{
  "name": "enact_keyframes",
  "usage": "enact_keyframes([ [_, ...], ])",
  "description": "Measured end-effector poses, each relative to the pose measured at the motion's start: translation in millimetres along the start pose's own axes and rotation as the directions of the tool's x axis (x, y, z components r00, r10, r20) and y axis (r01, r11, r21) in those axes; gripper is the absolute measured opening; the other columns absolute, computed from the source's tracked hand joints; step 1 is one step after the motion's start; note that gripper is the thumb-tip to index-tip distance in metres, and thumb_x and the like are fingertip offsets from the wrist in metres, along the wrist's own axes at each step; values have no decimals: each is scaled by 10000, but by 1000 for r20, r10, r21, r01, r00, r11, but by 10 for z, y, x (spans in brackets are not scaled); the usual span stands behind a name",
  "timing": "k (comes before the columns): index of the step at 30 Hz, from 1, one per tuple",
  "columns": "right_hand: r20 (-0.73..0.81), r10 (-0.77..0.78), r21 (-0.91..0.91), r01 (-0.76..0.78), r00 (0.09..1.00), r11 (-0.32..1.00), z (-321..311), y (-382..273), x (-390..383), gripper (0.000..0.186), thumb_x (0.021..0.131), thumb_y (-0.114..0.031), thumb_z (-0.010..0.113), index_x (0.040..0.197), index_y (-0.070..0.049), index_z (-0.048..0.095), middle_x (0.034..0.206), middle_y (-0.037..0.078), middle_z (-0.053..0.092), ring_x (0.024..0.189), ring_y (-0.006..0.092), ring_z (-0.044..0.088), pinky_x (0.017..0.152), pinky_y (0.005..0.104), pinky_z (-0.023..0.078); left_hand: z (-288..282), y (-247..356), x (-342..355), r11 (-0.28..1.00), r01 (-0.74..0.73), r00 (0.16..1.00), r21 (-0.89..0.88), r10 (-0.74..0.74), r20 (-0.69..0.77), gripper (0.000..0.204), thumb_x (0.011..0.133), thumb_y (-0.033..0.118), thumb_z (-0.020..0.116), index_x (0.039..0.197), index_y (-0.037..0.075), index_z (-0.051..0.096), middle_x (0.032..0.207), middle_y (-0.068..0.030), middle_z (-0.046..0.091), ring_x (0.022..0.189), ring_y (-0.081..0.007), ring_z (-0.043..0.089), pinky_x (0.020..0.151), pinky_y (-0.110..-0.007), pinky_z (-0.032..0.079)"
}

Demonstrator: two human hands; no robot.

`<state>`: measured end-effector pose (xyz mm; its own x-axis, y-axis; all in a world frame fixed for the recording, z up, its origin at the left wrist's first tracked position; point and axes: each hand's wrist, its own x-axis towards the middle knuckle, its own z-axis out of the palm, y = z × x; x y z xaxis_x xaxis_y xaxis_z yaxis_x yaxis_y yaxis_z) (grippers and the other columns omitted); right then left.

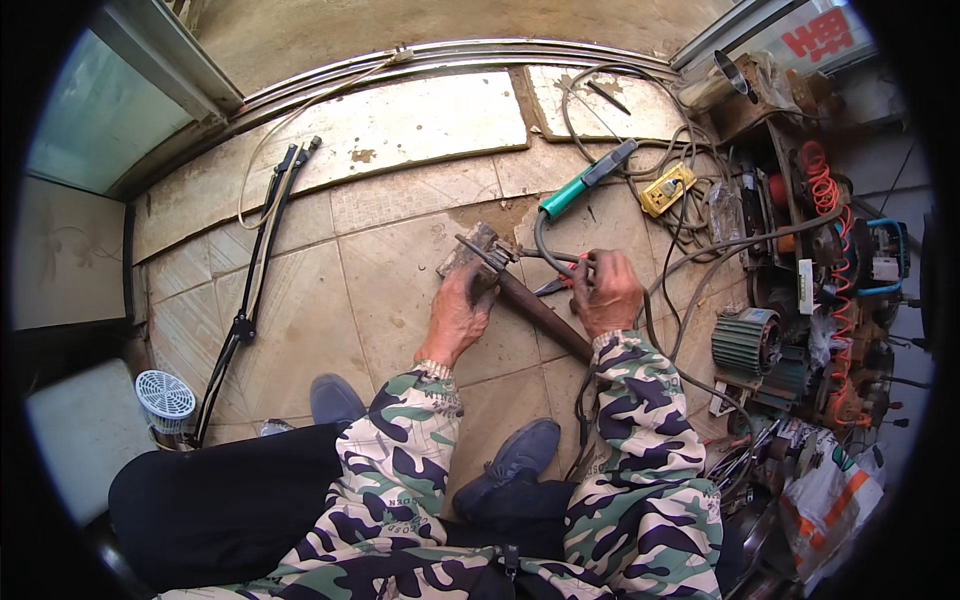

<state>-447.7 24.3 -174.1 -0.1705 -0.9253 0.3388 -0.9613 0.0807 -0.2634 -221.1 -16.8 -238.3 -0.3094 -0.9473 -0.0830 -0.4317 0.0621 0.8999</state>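
Note:
My left hand (462, 312) is closed, thumb and fingers pinching a small metal piece with rod-like prongs (488, 254). It rests against a rough, dusty block (480, 243), where a dark brown bar like a hammer handle (545, 318) begins and slants down to the right. To the right, my right hand (608, 290) is closed, fingers curled, with its grip partly hidden. A thin dark rod reaches toward its fingertips. Red-handled pliers (552, 286) show partly beside them. Beyond lies a green-and-grey handheld tool (588, 180), its thick cable curving down toward my right hand.
A folded black tripod-like stand (262, 240) lies at left, near a white-lidded container (166, 396). Pale boards (400, 125) line the door track. A yellow power socket (667, 190) sits among tangled cables. Motors (745, 340), a red coiled hose (818, 170) and bags crowd the right.

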Motion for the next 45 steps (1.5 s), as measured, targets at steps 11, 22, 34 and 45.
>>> enact_keyframes([
  [11,342,769,498,-798,540,339,732,737,720,533,855,-324,758,1113,129,642,806,196,712,672,255,715,603,359,571,55,95,54,999,-23,997,-26,25,67,482,845,110,734,1308,49,617,1056,-198,665,1015,-397,631,892,-445,509],
  [22,286,822,537,-793,493,288,1334,619,1186,555,691,-324,882,995,102,699,986,239,718,845,353,690,835,435,530,-17,95,17,995,-66,998,-80,67,1,567,804,32,711,1358,101,611,1095,-180,674,1065,-378,630,927,-428,515],
  [34,-353,532,474,-343,770,811,194,546,1389,421,768,-178,808,1006,75,569,863,128,692,683,246,689,615,333,587,78,-67,11,996,-85,996,-12,85,-4,496,849,100,707,1334,103,600,1057,-191,636,988,-397,621,845,-457,515],
  [45,228,320,901,-324,920,289,-2726,-1027,1048,432,998,-337,649,1186,43,565,744,63,578,534,156,603,450,270,510,193,92,-54,997,55,982,56,-44,-184,366,826,257,792,1128,68,712,1036,-168,707,973,-363,656,861,-434,524],
])
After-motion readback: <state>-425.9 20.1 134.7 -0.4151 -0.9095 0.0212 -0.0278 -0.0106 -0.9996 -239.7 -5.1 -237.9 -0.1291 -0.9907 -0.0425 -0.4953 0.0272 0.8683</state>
